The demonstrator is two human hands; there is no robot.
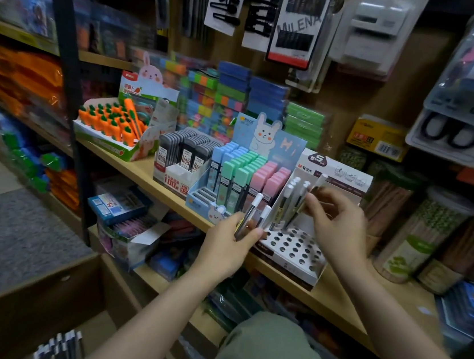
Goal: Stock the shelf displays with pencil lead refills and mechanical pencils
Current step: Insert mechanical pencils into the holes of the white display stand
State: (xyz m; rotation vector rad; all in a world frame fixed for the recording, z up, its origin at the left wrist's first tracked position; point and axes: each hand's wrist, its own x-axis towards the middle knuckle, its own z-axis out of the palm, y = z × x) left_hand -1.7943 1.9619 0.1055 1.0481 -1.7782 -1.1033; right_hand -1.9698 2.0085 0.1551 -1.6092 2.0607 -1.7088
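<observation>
A white display stand (296,246) with rows of round holes sits on the wooden shelf (331,301). Several white-capped mechanical pencils (288,203) stand in its back holes. My left hand (228,244) grips two such pencils (250,215) just left of the stand. My right hand (335,221) pinches one pencil (315,189) above the stand's back rows, tilted. Left of the stand, a blue rabbit display (239,176) holds blue, green and pink lead refill cases. Further left is a box of dark lead refills (182,151).
An orange carrot-shaped item display (114,125) stands at the shelf's left. Clear tubs of pencils (423,235) crowd the right. Hanging hair-clip cards (299,23) and scissors packs (457,128) overhang the shelf. More mechanical pencils (59,348) lie in a cardboard box at bottom left.
</observation>
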